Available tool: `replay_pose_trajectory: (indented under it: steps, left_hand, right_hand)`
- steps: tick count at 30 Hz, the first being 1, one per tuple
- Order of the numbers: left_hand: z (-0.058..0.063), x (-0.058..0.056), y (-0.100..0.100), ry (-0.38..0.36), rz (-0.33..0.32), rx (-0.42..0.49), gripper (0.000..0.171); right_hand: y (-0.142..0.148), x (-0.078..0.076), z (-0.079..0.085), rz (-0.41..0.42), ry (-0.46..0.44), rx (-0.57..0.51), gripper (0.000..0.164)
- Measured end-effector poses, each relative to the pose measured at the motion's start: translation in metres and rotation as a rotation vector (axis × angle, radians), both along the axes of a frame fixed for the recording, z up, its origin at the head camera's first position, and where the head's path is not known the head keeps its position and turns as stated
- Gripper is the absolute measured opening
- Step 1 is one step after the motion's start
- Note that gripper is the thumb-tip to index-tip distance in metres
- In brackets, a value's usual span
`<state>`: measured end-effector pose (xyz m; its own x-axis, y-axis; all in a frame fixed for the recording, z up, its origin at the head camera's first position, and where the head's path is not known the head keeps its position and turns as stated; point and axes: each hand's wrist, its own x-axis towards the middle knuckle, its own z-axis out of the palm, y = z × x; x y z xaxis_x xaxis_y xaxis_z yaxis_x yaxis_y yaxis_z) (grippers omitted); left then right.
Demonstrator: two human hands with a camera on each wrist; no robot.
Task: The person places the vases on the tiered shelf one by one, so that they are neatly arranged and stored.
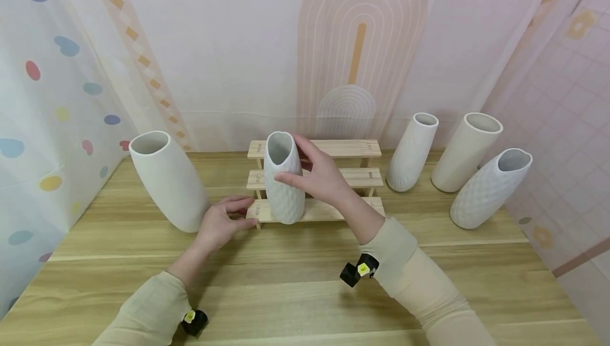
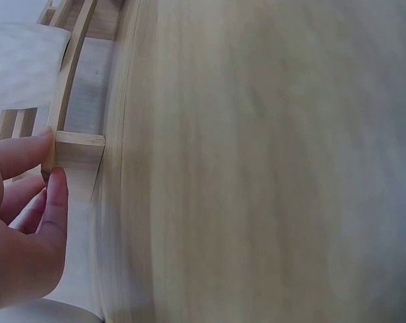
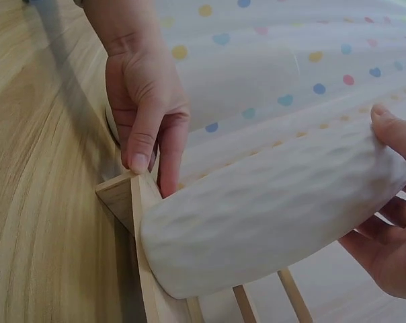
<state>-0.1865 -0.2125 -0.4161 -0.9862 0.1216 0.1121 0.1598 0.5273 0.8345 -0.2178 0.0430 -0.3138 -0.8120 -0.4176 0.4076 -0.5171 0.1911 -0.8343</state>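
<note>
A white dimpled vase (image 1: pixel 286 197) stands on the left part of the lowest step of a three-tier wooden stand (image 1: pixel 329 210). My right hand (image 1: pixel 325 177) grips the vase near its top, with the thumb across its front and the other fingers behind. In the right wrist view, the vase's base (image 3: pixel 169 269) touches the step. My left hand (image 1: pixel 220 225) pinches the left end of that lowest step. The left wrist view shows the thumb on one face of the board (image 2: pixel 62 101) and fingertips at the other.
A tall smooth white vase (image 1: pixel 167 182) stands left of the stand, close to my left hand. To the right are a slim white vase (image 1: pixel 412 155), a ribbed cylindrical vase (image 1: pixel 464 155) and another dimpled vase (image 1: pixel 488 192). A patterned curtain (image 1: pixel 229 60) hangs behind the wooden table (image 1: pixel 286 293).
</note>
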Motion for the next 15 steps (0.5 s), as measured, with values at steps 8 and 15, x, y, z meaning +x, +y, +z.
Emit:
replay_pose_trajectory:
  steps: [8,15]
  left_hand:
    - [0.0,0.0,0.001,-0.01,0.001,0.012,0.052]
    - [0.0,0.0,0.0,-0.012,0.001,0.013,0.052]
  right_hand:
    - [0.019,0.004,-0.01,0.051,-0.005,0.03,0.07]
    - [0.061,0.014,-0.03,0.067,0.011,0.055,0.071]
